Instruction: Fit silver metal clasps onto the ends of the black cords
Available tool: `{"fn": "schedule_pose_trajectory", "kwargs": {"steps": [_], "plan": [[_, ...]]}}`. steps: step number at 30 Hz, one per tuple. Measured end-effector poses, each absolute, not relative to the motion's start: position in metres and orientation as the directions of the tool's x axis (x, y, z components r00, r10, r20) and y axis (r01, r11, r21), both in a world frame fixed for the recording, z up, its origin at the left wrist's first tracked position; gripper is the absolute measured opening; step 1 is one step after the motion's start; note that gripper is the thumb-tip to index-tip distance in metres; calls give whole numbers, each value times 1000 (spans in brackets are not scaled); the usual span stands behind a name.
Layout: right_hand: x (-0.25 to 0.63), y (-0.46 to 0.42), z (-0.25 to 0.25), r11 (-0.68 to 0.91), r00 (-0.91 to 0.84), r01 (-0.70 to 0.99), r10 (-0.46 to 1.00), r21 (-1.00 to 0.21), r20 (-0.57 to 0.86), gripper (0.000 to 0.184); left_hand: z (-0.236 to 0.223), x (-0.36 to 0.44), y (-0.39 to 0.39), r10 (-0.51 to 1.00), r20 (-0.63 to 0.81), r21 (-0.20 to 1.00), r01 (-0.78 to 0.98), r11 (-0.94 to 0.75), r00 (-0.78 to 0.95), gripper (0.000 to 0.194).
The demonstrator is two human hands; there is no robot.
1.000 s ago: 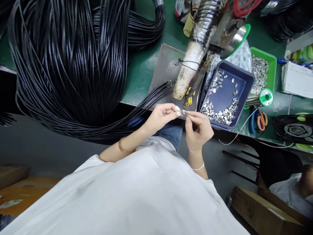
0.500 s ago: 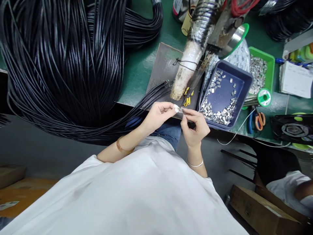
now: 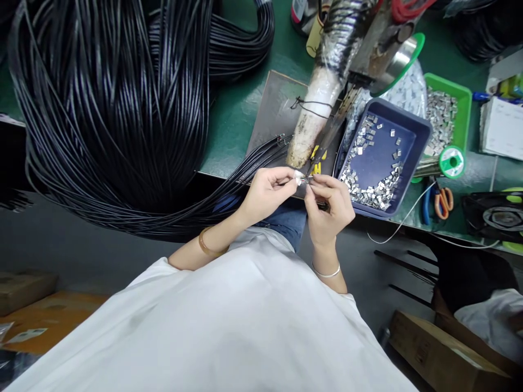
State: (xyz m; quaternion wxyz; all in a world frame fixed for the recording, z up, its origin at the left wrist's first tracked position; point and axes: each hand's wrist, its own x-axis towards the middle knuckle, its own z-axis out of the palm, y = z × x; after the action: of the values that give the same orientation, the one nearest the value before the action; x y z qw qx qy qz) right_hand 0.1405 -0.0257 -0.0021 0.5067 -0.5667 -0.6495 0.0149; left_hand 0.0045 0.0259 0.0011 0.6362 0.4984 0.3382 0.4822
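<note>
My left hand [image 3: 268,194] is closed in a pinch, with white wrapping at its fingertips. My right hand [image 3: 330,211] meets it, thumb and fingers pinched together. Between the fingertips shows a small shiny metal piece [image 3: 304,179], too small to make out fully. Just beyond them, the tip of a white, plastic-wrapped tube [image 3: 301,149] hangs over a dark mat [image 3: 272,114]. Cut ends of black cables [image 3: 261,155] lie on that mat, left of the tube. A blue tray [image 3: 414,163] of small metal connector shells [image 3: 378,195] is right of my right hand.
A big bundle of black cables [image 3: 122,109] covers the left of the green table [image 3: 232,120]. At the right are a green bin [image 3: 461,111] of metal parts, a solder spool [image 3: 451,161], orange-handled pliers [image 3: 443,202] and a small fan [image 3: 496,215]. A seated person [image 3: 486,316] is at the lower right.
The view has shifted slightly, so the table things appear farther right. My hands stay together at the small metal piece, with the fingers slightly moved.
</note>
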Motion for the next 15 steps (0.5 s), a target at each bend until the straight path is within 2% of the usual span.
{"fn": "schedule_pose_trajectory", "kwargs": {"steps": [9, 15], "plan": [[140, -26, -7, 332, 161, 732, 764, -594, 625, 6, 3, 4, 26, 946, -78, 965, -214, 150, 315, 14], [140, -26, -4, 326, 165, 742, 759, -587, 630, 6, 5, 4, 26, 948, -44, 966, -230, 121, 315, 13]]}}
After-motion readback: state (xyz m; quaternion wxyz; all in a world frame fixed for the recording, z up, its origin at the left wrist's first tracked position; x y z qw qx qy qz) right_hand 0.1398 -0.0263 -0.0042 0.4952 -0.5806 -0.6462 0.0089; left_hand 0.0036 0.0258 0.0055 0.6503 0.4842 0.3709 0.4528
